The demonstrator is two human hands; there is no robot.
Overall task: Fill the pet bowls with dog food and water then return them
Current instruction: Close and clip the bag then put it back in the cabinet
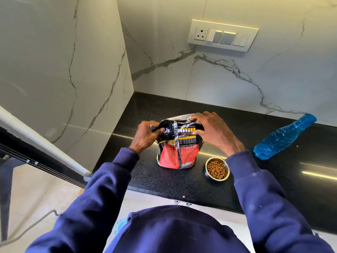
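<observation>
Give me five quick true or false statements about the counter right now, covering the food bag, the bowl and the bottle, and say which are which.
1. Both the left hand and the right hand grip the top of the dog food bag. True.
2. The steel bowl is empty. False: it holds kibble.
3. The blue bottle stands upright, touching the bowl. False: it is tipped over, cap end toward the wall, apart from the bowl.
4. A loose kibble piece lies near the front edge of the counter. True.
5. The bag lies flat on the counter. False: it stands upright.
</observation>
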